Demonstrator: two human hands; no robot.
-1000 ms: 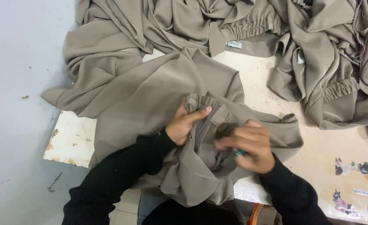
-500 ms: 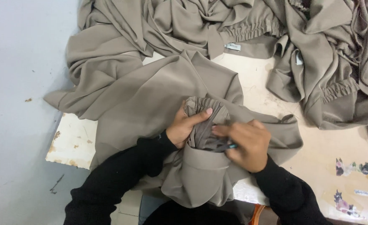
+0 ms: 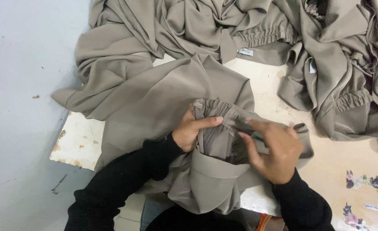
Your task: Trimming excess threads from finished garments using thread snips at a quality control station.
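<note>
A taupe garment lies spread on the worn table in front of me. My left hand pinches its gathered elastic band, thumb on top. My right hand is at the same band from the right, fingers curled around a small dark tool with a green tip; the tool's kind is unclear. Both arms wear black sleeves. The garment's folded lower part hangs over the table's near edge.
More taupe garments are heaped at the back and the right, some with small white labels. The grey floor lies to the left. Flower stickers mark the table's right front.
My hands have pulled the gathered band up and open. My right hand has shifted right and risen a little. The fabric below has folded down over the table edge.
</note>
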